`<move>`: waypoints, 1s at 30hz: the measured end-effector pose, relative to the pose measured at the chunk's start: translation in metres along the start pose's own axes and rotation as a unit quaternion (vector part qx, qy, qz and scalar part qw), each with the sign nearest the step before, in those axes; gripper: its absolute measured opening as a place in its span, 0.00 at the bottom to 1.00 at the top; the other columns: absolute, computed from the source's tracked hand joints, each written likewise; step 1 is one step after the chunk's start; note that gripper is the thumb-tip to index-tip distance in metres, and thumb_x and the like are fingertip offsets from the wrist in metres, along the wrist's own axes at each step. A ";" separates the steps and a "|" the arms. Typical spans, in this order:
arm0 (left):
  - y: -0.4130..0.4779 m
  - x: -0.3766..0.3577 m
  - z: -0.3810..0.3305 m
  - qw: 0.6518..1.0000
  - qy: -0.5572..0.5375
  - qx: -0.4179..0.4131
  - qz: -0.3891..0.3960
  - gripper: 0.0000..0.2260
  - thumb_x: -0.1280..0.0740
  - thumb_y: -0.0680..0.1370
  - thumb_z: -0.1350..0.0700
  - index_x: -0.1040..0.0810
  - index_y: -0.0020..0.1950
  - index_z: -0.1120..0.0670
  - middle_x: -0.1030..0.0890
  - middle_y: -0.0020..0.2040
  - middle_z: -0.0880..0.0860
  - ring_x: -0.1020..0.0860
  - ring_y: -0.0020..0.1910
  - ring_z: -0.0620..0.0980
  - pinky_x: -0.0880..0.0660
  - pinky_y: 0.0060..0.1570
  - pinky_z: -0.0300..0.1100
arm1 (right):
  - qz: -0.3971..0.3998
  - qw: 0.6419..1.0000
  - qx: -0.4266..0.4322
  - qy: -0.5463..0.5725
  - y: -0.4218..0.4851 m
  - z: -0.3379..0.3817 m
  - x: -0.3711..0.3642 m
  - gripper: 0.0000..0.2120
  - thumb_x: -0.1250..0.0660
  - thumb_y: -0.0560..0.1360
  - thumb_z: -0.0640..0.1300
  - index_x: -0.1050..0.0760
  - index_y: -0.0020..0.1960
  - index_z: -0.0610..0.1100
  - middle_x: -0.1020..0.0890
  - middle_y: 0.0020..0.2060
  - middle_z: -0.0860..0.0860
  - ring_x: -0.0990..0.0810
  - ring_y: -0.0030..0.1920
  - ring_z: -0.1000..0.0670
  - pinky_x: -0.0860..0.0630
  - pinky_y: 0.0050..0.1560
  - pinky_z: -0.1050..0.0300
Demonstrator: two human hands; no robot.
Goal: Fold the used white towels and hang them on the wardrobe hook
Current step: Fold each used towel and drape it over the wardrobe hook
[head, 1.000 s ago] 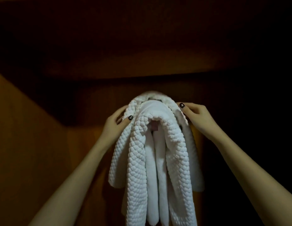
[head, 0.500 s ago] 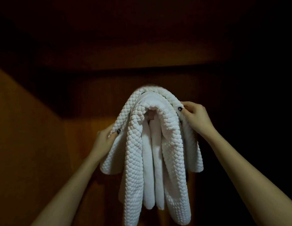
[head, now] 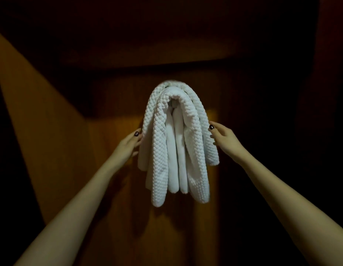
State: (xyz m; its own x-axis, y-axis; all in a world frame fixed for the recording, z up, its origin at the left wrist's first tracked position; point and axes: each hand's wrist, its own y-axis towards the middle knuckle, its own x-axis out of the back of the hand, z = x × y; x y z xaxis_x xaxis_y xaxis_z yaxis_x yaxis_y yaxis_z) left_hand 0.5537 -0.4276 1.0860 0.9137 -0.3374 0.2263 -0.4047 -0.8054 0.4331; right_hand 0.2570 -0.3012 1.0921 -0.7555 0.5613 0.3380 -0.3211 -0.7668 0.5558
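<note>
Folded white towels (head: pixel 159 143) with a quilted weave hang draped over a wardrobe hook (head: pixel 174 104), of which only a small part shows under the top fold. A smoother white towel (head: pixel 177 162) hangs in the middle between the textured layers. My left hand (head: pixel 128 145) touches the left edge of the bundle with relaxed fingers. My right hand (head: pixel 223 138) is at the right edge, fingers loosely extended, thumb tip touching the cloth. Neither hand grips the towels.
The dark wooden back panel of the wardrobe (head: pixel 113 169) stands behind the towels. A lit wooden side wall (head: pixel 38 131) slopes in on the left. A shelf or top board (head: pixel 147 52) overhangs above. The right side is in deep shadow.
Both hands slid down from the top of the towels to their sides and loosened. The towels hang by themselves and look farther off in the view.
</note>
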 end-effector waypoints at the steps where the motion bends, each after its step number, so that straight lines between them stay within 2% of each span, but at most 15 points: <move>1: -0.014 -0.003 -0.007 1.000 0.013 -0.015 -0.005 0.17 0.44 0.82 0.44 0.35 0.71 0.41 0.27 0.66 0.44 0.27 0.62 0.43 0.28 0.56 0.39 | -0.004 1.000 -0.014 -0.005 -0.016 0.000 -0.003 0.22 0.43 0.82 0.53 0.34 0.74 0.48 0.27 0.69 0.49 0.26 0.66 0.50 0.26 0.64 0.49; 3: -0.041 -0.010 -0.012 0.996 0.071 -0.040 -0.022 0.17 0.43 0.82 0.47 0.32 0.71 0.45 0.27 0.65 0.43 0.29 0.63 0.42 0.29 0.55 0.37 | -0.014 0.999 -0.037 -0.012 -0.051 -0.001 -0.011 0.21 0.42 0.82 0.50 0.33 0.73 0.46 0.26 0.69 0.47 0.27 0.67 0.49 0.29 0.66 0.52; 5: -0.073 -0.020 -0.007 0.986 0.153 -0.048 -0.036 0.18 0.41 0.82 0.50 0.31 0.72 0.51 0.28 0.69 0.49 0.32 0.64 0.42 0.34 0.58 0.37 | 0.004 0.998 -0.052 -0.042 -0.091 -0.001 -0.020 0.21 0.41 0.82 0.49 0.33 0.73 0.45 0.27 0.69 0.46 0.27 0.66 0.51 0.31 0.61 0.58; 8: -0.131 -0.036 0.013 0.967 0.253 -0.007 0.011 0.21 0.39 0.81 0.51 0.34 0.74 0.54 0.31 0.72 0.54 0.33 0.71 0.50 0.36 0.65 0.41 | 0.093 0.982 -0.050 -0.154 -0.150 0.000 -0.033 0.24 0.40 0.81 0.50 0.36 0.75 0.44 0.31 0.72 0.44 0.32 0.71 0.46 0.34 0.68 0.52; 12: -0.217 -0.047 0.039 0.906 0.407 0.029 0.114 0.27 0.39 0.80 0.46 0.40 0.77 0.54 0.38 0.76 0.55 0.41 0.75 0.53 0.43 0.73 0.47 | 0.194 0.937 -0.047 -0.287 -0.229 -0.003 -0.049 0.27 0.40 0.81 0.51 0.41 0.77 0.46 0.38 0.75 0.44 0.39 0.74 0.42 0.38 0.72 0.46; 16: -0.295 -0.051 0.049 0.839 0.522 0.051 0.144 0.29 0.42 0.80 0.41 0.46 0.78 0.49 0.45 0.79 0.54 0.47 0.77 0.54 0.45 0.74 0.53 | 0.279 0.878 -0.042 -0.387 -0.305 -0.013 -0.059 0.28 0.44 0.82 0.54 0.48 0.78 0.51 0.47 0.78 0.44 0.48 0.77 0.37 0.42 0.73 0.38; 19: -0.367 -0.061 0.060 0.820 0.545 0.073 0.156 0.29 0.44 0.81 0.41 0.48 0.79 0.49 0.48 0.79 0.53 0.50 0.77 0.54 0.46 0.74 0.57 | 0.325 0.863 -0.052 -0.382 -0.366 -0.021 -0.061 0.29 0.44 0.82 0.54 0.51 0.79 0.52 0.50 0.79 0.45 0.51 0.77 0.36 0.45 0.73 0.36; 24: -0.516 -0.086 0.089 0.825 0.509 0.186 0.159 0.29 0.43 0.81 0.42 0.50 0.79 0.48 0.49 0.79 0.51 0.51 0.77 0.56 0.46 0.73 0.60 | 0.417 0.833 -0.079 -0.356 -0.491 -0.036 -0.062 0.30 0.43 0.82 0.54 0.53 0.79 0.54 0.53 0.79 0.46 0.55 0.77 0.37 0.50 0.73 0.34; 27: -0.615 -0.105 0.098 0.811 0.499 0.275 0.129 0.28 0.43 0.81 0.44 0.48 0.78 0.48 0.46 0.79 0.52 0.49 0.77 0.56 0.45 0.72 0.61 | 0.472 0.814 -0.103 -0.324 -0.570 -0.034 -0.071 0.30 0.42 0.81 0.54 0.52 0.79 0.54 0.52 0.79 0.47 0.56 0.77 0.38 0.51 0.73 0.34; 30: -0.718 -0.118 0.106 0.789 0.496 0.355 0.072 0.28 0.43 0.81 0.44 0.47 0.78 0.49 0.45 0.78 0.53 0.47 0.76 0.57 0.45 0.71 0.60 | 0.525 0.789 -0.081 -0.309 -0.649 -0.027 -0.088 0.30 0.42 0.81 0.53 0.51 0.79 0.53 0.51 0.79 0.48 0.55 0.78 0.39 0.51 0.73 0.34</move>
State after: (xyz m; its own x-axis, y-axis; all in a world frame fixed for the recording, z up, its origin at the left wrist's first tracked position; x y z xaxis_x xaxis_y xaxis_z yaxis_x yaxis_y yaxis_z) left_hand 0.7403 0.1392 0.6557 0.2406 -0.1862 0.9526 -0.0580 -0.9824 -0.1774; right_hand 0.5160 0.1389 0.6812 -0.2466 -0.4036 0.8811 0.1892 -0.9117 -0.3647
